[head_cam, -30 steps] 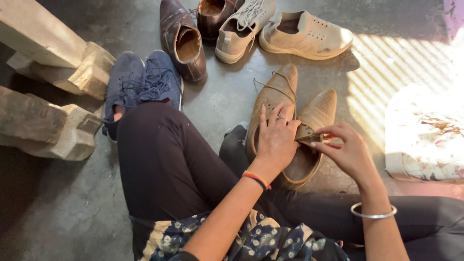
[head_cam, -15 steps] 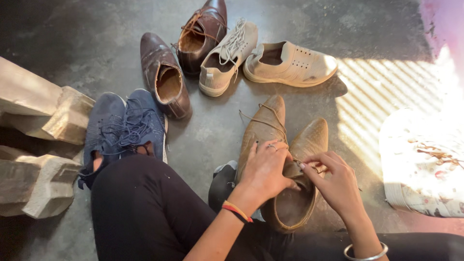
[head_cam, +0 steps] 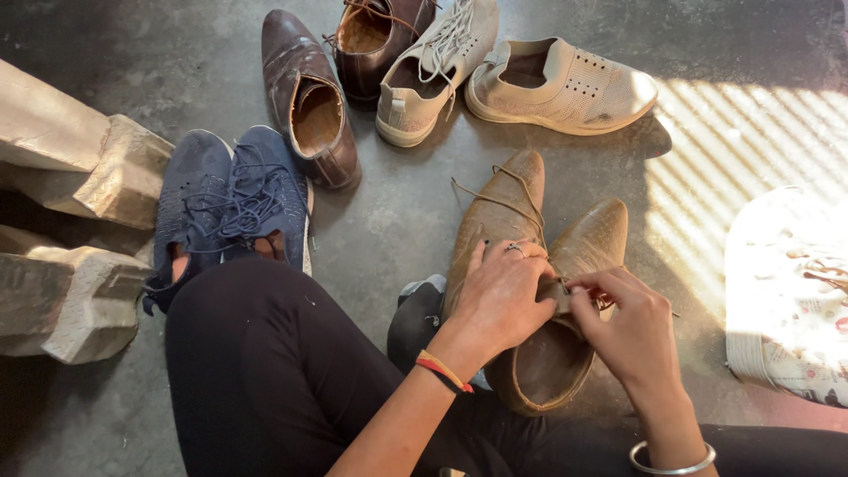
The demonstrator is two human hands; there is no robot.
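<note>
Two tan leather lace-up shoes lie side by side on the grey concrete floor, just ahead of my crossed legs, toes pointing away from me. My left hand lies spread across both shoes at the throat, fingers open, pressing down rather than gripping. My right hand is pinched at the thumb and forefinger on what I judge to be the lace end of the right-hand shoe; the lace itself is too fine there to make out.

Handling note, as I judge it: keep the left hand holding the pair firmly, draw the lace evenly with the right, and work close to the eyelets so the leather does not buckle.

Condition of item: upper grained and dusty, light brown, heel opening of the nearer shoe gaping. A loose tan lace trails over the left-hand shoe.

Adjacent stock on the floor:
- pair of navy mesh trainers, touching my knee
- two dark brown leather dress shoes, well apart from my hands
- two cream shoes, one laced, one perforated slip-on
- pale carved wooden blocks, far left
- patterned cloth, sunlit, right
</note>
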